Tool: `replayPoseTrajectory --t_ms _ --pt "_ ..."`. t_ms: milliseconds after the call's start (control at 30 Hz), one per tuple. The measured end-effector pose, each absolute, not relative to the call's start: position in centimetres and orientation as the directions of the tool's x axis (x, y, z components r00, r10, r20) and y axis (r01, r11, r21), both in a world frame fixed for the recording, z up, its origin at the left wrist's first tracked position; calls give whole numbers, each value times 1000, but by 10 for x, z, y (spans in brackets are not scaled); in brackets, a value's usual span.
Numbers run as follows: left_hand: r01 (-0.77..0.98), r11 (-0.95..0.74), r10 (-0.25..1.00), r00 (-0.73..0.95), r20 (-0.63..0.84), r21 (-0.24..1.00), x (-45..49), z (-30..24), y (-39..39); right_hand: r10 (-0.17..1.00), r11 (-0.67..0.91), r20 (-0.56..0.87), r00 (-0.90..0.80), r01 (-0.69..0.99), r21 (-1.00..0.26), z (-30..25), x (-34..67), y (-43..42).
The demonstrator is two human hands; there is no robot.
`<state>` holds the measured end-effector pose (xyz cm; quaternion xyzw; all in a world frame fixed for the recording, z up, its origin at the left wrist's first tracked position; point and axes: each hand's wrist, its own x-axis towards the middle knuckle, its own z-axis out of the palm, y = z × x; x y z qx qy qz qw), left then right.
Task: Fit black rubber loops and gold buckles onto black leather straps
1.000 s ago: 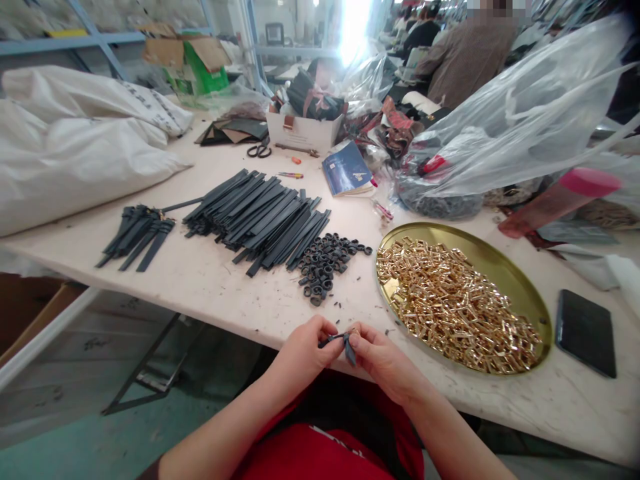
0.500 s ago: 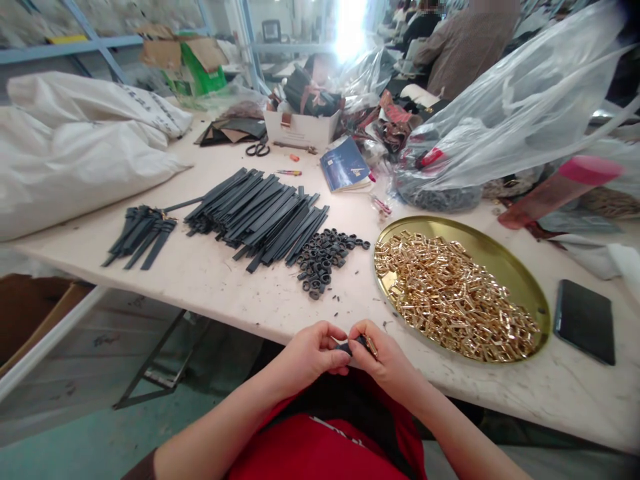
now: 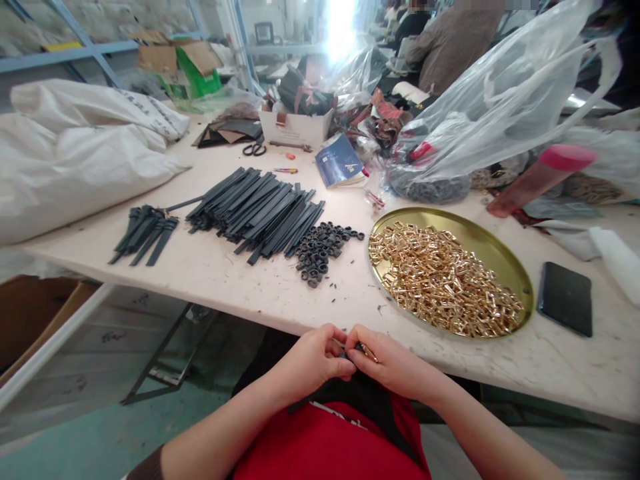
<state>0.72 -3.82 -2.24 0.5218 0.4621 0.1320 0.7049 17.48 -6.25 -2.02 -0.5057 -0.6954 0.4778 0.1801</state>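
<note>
Where the left hand (image 3: pixel 315 357) and right hand (image 3: pixel 387 360) meet, fingers clamp a dark strap (image 3: pixel 359 347) and gold buckle (image 3: pixel 369 353) near the edge of the bench (image 3: pixel 250 293). A loosened pinch could drop the buckle floorward.

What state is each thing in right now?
Left hand: fingers curled, grip partly hidden
Right hand: closed on dark strap with gold buckle
Strips: loose, piled
Rings: loose, heaped
Tray: partly covered by gold buckles
Booklet: closed, flat
Phone: flat, dark
Green box: flaps open
Scissors: lying down, blades unclear
</note>
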Motion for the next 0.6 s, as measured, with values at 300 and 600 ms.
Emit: replayPoseTrajectory --t_ms 300,600 --pt "378 488 529 589 -611 787 -9 -15 -26 959 -6 -114 -260 382 -924 -39 170 -67" --pt "452 241 587 637 -500 859 12 -21 -17 959 -5 -123 -254 421 -907 -42 172 -54"
